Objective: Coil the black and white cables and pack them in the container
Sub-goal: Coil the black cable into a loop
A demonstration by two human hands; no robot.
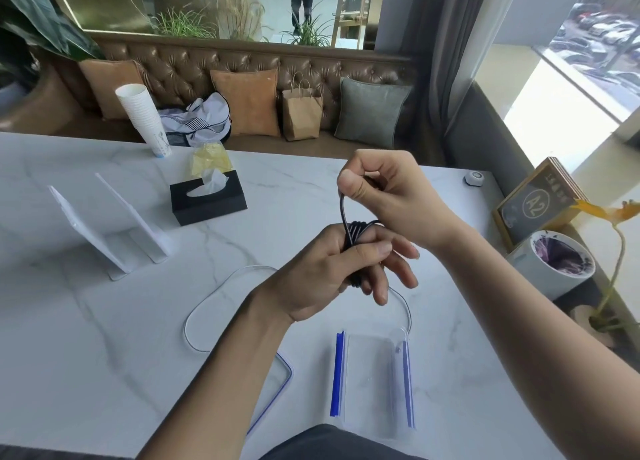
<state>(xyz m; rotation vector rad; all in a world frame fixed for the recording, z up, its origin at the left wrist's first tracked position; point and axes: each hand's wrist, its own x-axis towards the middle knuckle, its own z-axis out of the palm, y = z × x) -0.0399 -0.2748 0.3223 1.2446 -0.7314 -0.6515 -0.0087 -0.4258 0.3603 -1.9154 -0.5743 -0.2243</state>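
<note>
A black cable [357, 232] is wound in several turns around the fingers of my left hand [332, 269], held above the marble table. My right hand [384, 189] pinches the cable's free end just above the coil, and a short black loop runs down from it to the windings. A white cable [207, 300] lies in a wide loop on the table under my left forearm, its far part emerging to the right of the hand. Close to me lies a clear container [372, 380] with blue clip edges, and its clear lid [277, 383] lies partly under my left arm.
A black tissue box [207, 200] and two white stands [114, 231] sit at the left. A stack of paper cups [143, 120] stands at the far edge. At the right are a small lined bin [550, 269], a framed A2 sign [536, 203] and a flower.
</note>
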